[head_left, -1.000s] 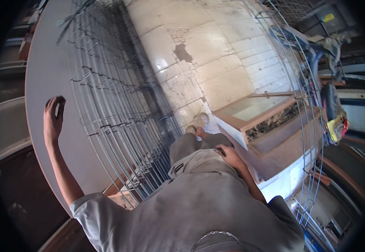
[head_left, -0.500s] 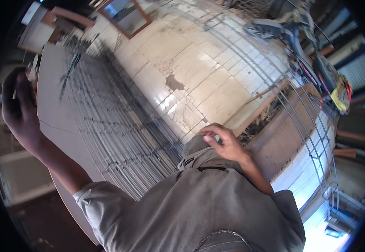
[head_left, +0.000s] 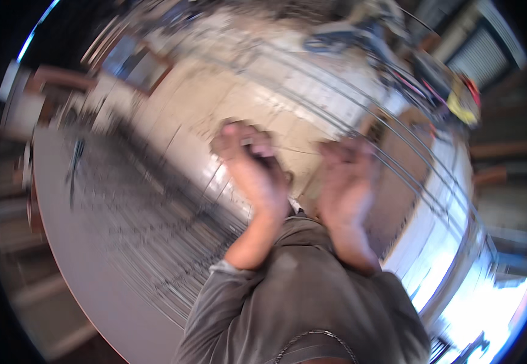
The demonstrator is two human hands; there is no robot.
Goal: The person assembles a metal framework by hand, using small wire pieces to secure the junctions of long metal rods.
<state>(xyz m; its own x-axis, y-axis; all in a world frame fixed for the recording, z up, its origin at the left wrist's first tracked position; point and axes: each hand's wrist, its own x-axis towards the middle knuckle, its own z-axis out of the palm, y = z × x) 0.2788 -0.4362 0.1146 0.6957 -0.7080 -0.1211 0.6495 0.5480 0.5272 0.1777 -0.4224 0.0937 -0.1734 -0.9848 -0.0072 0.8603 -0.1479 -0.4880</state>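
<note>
In front of my body, both hands are raised and smeared by motion. My left hand (head_left: pixel 248 164) has its fingers curled in, with a small pale spot between them that I cannot make out. Close to its right is my right hand (head_left: pixel 348 182), its fingers too blurred to read. The hands are apart from each other. To the left, a stack of thin steel rods (head_left: pixel 172 255), with darker ties across it, lies on a grey board (head_left: pixel 69 242). Neither hand visibly touches the rods.
A long rebar frame (head_left: pixel 390 161) runs diagonally on the right, beside a brown board (head_left: pixel 406 145). Behind stands what looks like a motorbike (head_left: pixel 360 36), with a yellow and red bag (head_left: pixel 463 103) near it. A wood-framed pane (head_left: pixel 133 64) rests on the tiled floor (head_left: pixel 184 103).
My left hand has swung from the far left to the middle, in front of my body. My right hand has risen and moved slightly right. The whole view has turned.
</note>
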